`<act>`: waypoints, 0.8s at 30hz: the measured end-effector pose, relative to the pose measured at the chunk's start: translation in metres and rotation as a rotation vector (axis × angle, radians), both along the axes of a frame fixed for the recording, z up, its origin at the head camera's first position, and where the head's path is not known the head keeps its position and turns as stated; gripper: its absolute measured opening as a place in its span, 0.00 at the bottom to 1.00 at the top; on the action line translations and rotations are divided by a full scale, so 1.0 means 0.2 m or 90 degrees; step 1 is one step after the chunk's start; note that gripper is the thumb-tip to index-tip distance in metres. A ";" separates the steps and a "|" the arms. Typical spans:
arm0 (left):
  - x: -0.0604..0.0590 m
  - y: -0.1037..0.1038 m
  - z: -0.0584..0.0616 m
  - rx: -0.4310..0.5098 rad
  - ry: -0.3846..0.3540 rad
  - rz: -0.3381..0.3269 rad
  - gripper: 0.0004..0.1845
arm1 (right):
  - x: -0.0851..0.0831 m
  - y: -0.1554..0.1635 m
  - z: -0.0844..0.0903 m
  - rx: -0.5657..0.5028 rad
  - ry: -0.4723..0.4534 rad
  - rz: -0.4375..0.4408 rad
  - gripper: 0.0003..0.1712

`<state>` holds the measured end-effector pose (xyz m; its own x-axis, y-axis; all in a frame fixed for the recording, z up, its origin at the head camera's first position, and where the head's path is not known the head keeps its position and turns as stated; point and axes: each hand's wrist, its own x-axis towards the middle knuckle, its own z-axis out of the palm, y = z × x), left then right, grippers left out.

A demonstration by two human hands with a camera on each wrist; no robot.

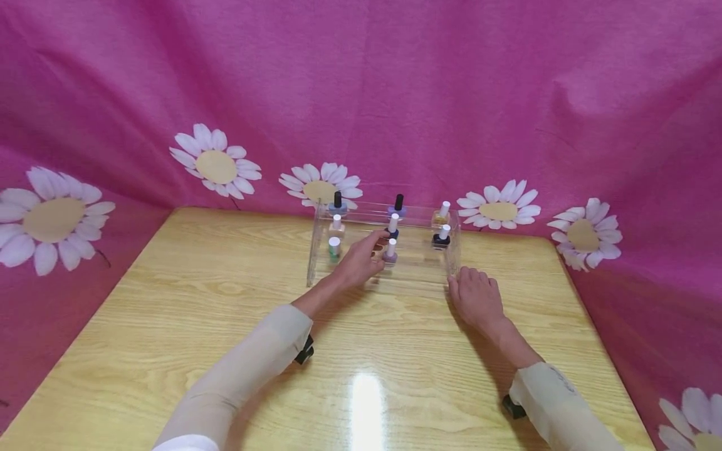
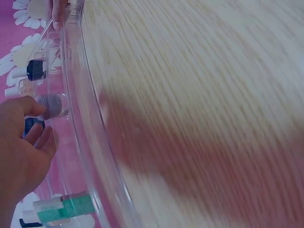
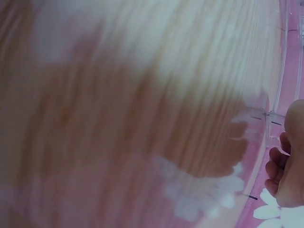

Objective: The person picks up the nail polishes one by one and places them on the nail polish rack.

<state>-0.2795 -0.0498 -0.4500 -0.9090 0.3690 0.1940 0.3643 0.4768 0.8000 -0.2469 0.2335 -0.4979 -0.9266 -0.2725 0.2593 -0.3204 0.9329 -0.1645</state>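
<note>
Bottles of nail polish stand on a clear stepped rack (image 1: pixel 316 250) at the far edge of the desk (image 1: pixel 225 326), before a pink cloth printed with daisies (image 1: pixel 217 164); the rack has three steps, rising toward the back; the back step carries two black-capped bottles and, at its right end, a white-capped yellowish one (image 1: pixel 440 215); the middle step carries a pale bottle on the left, a dark blue one in the centre and a black bottle (image 1: pixel 442 237) on the right; the front step carries a green bottle (image 1: pixel 334 248) at the left and a mauve bottle (image 1: pixel 390 252) in the centre. Left hand (image 1: pixel 359 259) reaches into the front step, and its thumb and fingers curl round the mauve bottle, which stands upright on that step, as the left wrist view (image 2: pixel 50 105) confirms; the right hand (image 1: pixel 476 294) lies at the near right corner of the rack, fingers fairly straight and grasping nothing, fingertips touching the clear wall. As far as I can judge, the filling of the rack is nearly finished: eight bottles are in place in neat columns, no loose bottle lies on the desk, and the right end of the front step is the one spot without a bottle; what seems left is settling the mauve bottle and letting go.
</note>
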 end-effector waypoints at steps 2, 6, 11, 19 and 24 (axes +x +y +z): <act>0.01 0.00 0.01 -0.014 0.000 -0.001 0.36 | 0.00 0.01 0.00 -0.001 -0.005 -0.005 0.20; 0.03 0.00 0.05 -0.042 0.002 -0.003 0.39 | 0.00 0.03 0.00 0.004 -0.012 -0.011 0.21; 0.08 -0.03 0.11 -0.074 0.040 -0.006 0.39 | 0.00 0.04 0.01 0.011 -0.030 -0.020 0.23; 0.21 -0.20 0.20 -0.115 0.180 -0.024 0.35 | -0.01 0.08 0.06 -0.057 -0.056 -0.002 0.29; 0.25 -0.37 0.24 -0.156 0.209 0.026 0.32 | -0.02 0.14 0.12 -0.096 0.046 0.041 0.26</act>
